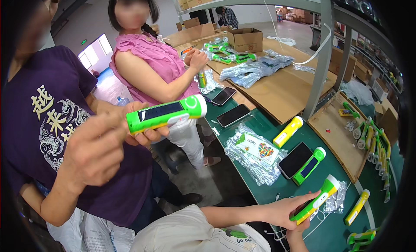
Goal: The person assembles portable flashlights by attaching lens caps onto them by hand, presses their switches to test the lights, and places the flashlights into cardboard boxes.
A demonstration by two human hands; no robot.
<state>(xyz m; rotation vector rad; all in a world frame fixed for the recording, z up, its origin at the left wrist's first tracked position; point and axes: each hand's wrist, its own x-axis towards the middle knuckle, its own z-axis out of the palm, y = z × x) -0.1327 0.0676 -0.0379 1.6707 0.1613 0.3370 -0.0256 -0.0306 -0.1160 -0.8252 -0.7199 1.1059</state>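
Note:
My left hand point(284, 208) grips a green, yellow and white flashlight point(318, 202) at the lower right, its white head tilted up and away. Below it, my right hand point(298, 235) closes against the flashlight's tail end, its fingers partly hidden. Nearby on the green table lie a black phone point(296, 160) and a green-and-white flashlight point(309, 166) with a dark panel. At the left, a co-worker in a purple shirt holds up another flashlight point(167, 113) with a dark panel; that person's other hand point(97, 148) is raised beside its tail.
Clear plastic packets with a printed card point(260, 149) cover part of the table. Two phones lie behind them. Yellow flashlights point(288, 132) and a wooden tray point(331, 130) sit to the right. A grey post point(320, 65) rises there. A person in pink point(147, 57) stands beyond.

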